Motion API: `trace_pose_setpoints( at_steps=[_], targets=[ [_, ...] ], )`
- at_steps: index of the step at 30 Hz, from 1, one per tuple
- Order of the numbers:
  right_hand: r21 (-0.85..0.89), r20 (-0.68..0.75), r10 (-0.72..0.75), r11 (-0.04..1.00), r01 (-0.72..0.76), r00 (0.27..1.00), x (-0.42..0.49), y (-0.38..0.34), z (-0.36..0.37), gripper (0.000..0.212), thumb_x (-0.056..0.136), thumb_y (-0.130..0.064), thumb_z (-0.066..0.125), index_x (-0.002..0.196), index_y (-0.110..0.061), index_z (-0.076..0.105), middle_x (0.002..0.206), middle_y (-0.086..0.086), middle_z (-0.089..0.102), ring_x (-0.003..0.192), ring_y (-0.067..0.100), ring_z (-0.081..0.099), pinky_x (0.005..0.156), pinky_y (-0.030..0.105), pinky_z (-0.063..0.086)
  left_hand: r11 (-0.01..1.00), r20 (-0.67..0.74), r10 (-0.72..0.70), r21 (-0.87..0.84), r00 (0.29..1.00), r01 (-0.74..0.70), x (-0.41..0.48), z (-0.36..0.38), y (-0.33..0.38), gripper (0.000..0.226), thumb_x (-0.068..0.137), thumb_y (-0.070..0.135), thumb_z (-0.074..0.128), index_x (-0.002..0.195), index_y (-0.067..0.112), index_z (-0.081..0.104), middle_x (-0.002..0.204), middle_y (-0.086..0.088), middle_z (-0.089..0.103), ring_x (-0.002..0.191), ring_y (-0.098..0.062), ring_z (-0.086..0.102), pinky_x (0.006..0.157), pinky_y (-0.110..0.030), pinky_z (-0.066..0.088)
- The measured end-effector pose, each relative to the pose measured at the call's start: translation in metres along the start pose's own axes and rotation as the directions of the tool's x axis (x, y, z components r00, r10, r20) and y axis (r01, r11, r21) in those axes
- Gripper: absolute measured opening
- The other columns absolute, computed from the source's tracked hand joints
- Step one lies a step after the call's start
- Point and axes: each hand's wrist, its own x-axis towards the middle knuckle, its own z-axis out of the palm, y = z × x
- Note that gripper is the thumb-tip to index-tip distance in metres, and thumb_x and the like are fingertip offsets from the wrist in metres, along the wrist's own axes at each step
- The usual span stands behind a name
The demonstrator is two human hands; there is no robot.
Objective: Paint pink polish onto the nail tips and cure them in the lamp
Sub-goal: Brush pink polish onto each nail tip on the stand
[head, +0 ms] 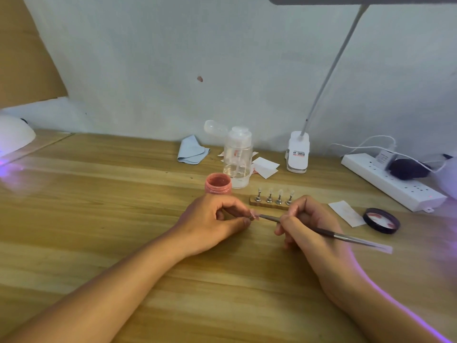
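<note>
1. The counter [123,219] carries everything. I place each thing from the pink polish jar [218,183], which stands open near the counter's middle.
2. The curing lamp [14,139] sits far to the left of the jar at the counter's edge. It glows violet and is well apart from your work.
3. Your left grip [212,221] rests just in front of the jar, with thumb and fingers pinched on the nail tip. Your right grip [309,226] lies in front and to the right of the jar, its fingers curled round the brush as on a pen.
4. The holder strip [270,203], just right of the jar, bears four upright stands with pale tips.
5. The brush [321,231] slants from front-right of the jar towards your left grip, bristles pointing left. Whether they touch the tip is too blurred to tell.
6. The nail tip [253,216] sits in front and slightly right of the jar.
   - Its long axis seems to run left to right, with the free end towards the brush.
   - Expect it to be light, thin and stiff, and slick once wet.
   - Take it by the base or side edges with gentle pressure, and keep your fingers off the painted face.
   - I cannot tell whether a stand is under it.
</note>
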Motion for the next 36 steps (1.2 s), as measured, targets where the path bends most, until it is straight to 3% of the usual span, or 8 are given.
trace_pose_setpoints(
  at_steps=[5,10,16,19,29,36],
  targets=[
    [0.001,-0.003,0.016,1.000,-0.016,1.000,0.0002,0.0005,-0.0010,0.014,0.086,0.003,0.056,0.078,-0.005,0.049,0.064,0.006,0.065,0.057,0.010,0.052,0.054,0.020,0.044,1.000,0.008,0.010,-0.018,1.000,-0.010,0.0000,-0.0004,0.0005,0.019,0.086,0.020,0.074,0.081,0.039,0.072,0.059,0.033,0.059,0.043,-0.001,0.033,0.044,-0.009,0.024],
    [0.003,0.025,0.003,1.000,-0.003,1.000,-0.0004,-0.0016,0.0005,0.014,0.087,0.004,0.056,0.078,-0.005,0.050,0.065,0.008,0.065,0.056,0.009,0.052,0.052,0.016,0.043,1.000,0.002,0.018,0.006,1.000,-0.018,-0.0003,-0.0011,0.0014,0.016,0.086,0.019,0.075,0.084,0.034,0.072,0.049,0.033,0.051,0.041,-0.001,0.034,0.043,-0.009,0.024],
    [0.013,0.027,0.001,1.000,-0.001,1.000,-0.0005,-0.0028,0.0007,0.015,0.087,0.006,0.056,0.077,-0.005,0.050,0.065,0.009,0.065,0.056,0.008,0.053,0.052,0.017,0.044,1.000,0.000,-0.002,0.000,1.000,0.002,-0.0005,-0.0005,0.0002,0.012,0.085,0.022,0.075,0.085,0.034,0.073,0.056,0.032,0.057,0.043,-0.001,0.033,0.044,-0.010,0.022],
    [0.014,0.024,-0.002,1.000,0.001,1.000,-0.0001,-0.0020,0.0004,0.016,0.087,0.006,0.055,0.077,-0.005,0.050,0.065,0.008,0.066,0.055,0.007,0.053,0.052,0.017,0.044,1.000,0.006,-0.013,-0.009,1.000,0.013,-0.0005,-0.0010,0.0000,0.013,0.084,0.024,0.076,0.084,0.037,0.074,0.071,0.029,0.065,0.045,-0.001,0.035,0.046,-0.011,0.024],
    [0.045,0.027,0.005,0.999,-0.006,1.000,0.0008,0.0011,-0.0012,0.013,0.091,0.001,0.057,0.081,-0.004,0.051,0.070,0.010,0.069,0.057,0.013,0.053,0.056,0.022,0.049,1.000,0.015,-0.006,0.003,1.000,0.006,-0.0019,-0.0014,0.0063,0.019,0.086,0.017,0.074,0.080,0.035,0.071,0.047,0.033,0.050,0.041,-0.001,0.034,0.043,-0.009,0.024],
    [0.037,0.049,-0.014,0.999,0.013,0.999,0.0015,0.0011,-0.0005,0.012,0.091,0.000,0.058,0.082,-0.002,0.051,0.070,0.011,0.070,0.054,0.011,0.052,0.053,0.018,0.046,1.000,0.009,-0.008,-0.009,1.000,0.008,-0.0014,-0.0008,0.0057,0.018,0.086,0.017,0.074,0.080,0.034,0.071,0.048,0.032,0.051,0.043,-0.001,0.034,0.044,-0.010,0.024]
  ],
)
